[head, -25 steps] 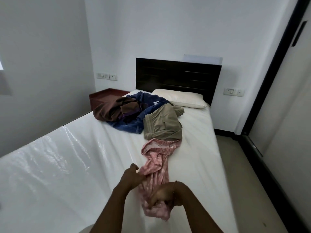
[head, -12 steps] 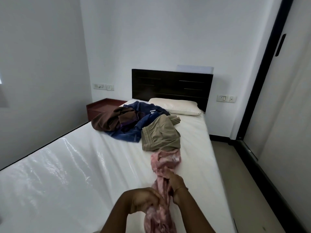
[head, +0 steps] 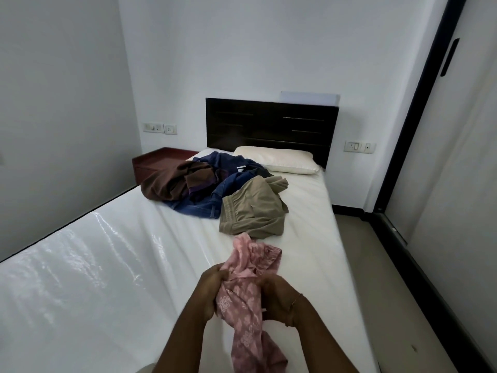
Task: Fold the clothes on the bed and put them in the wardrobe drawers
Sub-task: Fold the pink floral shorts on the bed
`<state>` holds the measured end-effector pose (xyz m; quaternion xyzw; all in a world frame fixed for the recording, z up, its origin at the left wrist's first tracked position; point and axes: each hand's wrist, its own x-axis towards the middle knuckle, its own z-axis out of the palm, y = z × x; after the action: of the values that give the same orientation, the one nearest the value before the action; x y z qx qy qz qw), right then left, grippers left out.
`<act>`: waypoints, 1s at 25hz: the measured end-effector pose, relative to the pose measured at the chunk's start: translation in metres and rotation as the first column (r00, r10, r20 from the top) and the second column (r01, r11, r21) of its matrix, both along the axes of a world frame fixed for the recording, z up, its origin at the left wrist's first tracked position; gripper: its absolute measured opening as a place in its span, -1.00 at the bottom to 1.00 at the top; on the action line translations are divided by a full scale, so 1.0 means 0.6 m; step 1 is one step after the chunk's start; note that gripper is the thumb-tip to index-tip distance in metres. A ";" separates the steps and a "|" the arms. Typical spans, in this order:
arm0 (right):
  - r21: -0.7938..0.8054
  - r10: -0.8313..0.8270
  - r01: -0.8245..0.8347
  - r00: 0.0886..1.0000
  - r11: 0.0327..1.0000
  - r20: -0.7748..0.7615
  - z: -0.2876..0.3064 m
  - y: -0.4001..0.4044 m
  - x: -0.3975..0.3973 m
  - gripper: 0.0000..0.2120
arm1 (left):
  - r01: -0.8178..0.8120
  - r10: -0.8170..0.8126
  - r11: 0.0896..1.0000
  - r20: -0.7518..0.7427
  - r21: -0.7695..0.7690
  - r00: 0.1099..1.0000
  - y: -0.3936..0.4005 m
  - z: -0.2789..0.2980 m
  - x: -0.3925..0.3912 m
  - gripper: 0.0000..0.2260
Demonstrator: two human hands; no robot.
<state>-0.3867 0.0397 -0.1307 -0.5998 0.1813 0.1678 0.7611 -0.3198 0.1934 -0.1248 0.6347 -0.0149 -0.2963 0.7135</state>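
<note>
- Our left hand (head: 212, 294) sits low in the centre of the frame, its fingers curled round the left side of a bunched pink floral-print cotton garment (head: 246, 300).
- Our right hand (head: 279, 300) is just beside it, on the garment's right side, and grips the same cloth; a thin bracelet shows at that wrist.
- The pink garment is gathered between both hands. Its upper end spreads onto the white plastic-covered bed (head: 107, 265) above the hands, and its lower end hangs toward the bottom edge of the frame.
- Just above the pink garment, in the middle of the frame, a crumpled khaki pair of trousers with an elastic waistband (head: 252, 211) lies on the bed, close to the pink cloth; we cannot tell whether they touch.
- To the upper left of the khaki piece lies a rumpled blue denim garment (head: 215, 195), partly under the khaki one.
- A heap of brown cloth (head: 172, 181) rests on the denim's left side.
- At the head of the bed, a cream pillow (head: 279, 160) lies against a dark wooden headboard (head: 269, 125).
- A reddish-brown bedside cabinet (head: 156, 162) stands left of the bed, against the wall.
- A pale sliding wardrobe door with a dark frame (head: 457, 157) fills the right side of the frame.
</note>
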 end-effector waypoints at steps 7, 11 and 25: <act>-0.732 -0.113 0.288 0.954 0.617 0.279 -0.066 -0.008 0.010 0.23 | 0.212 -0.278 0.900 -0.128 -0.380 0.952 0.012 0.021 -0.020 -0.50; -0.942 0.325 -0.217 0.937 0.255 -0.128 -0.055 0.007 0.009 0.00 | 0.062 -0.141 0.907 -0.161 -0.417 0.977 0.015 0.015 -0.012 -0.51; -0.997 0.282 0.025 0.958 0.069 0.043 -0.072 -0.009 0.006 -0.68 | -0.526 -0.096 0.733 0.831 0.431 0.548 0.004 -0.021 -0.022 -0.59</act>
<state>-0.3831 0.0342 -0.1740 -0.9832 0.1047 -0.0016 0.1498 -0.3332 0.1958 -0.1372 0.8951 -0.1530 0.1390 0.3951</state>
